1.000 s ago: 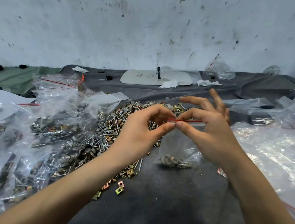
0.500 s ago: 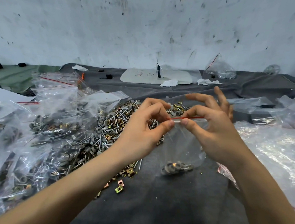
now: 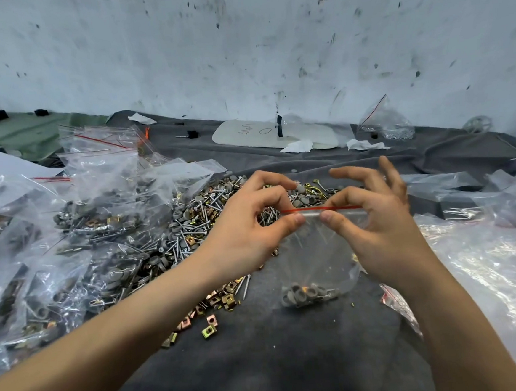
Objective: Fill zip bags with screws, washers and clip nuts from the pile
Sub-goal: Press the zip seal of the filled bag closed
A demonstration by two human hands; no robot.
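Sealing step: left hand and right hand both pinch the zip bag at its red strip. Next, probably press along it to close.

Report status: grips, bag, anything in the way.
Both up: left grip and right grip pinch zip bag at its red seal strip. Grey washers at bag bottom. Nothing in the way; pile lies behind.

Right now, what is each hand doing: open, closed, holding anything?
Left hand: pinching the top edge of the zip bag between thumb and forefinger.
Right hand: pinching the same edge beside it, other fingers spread.
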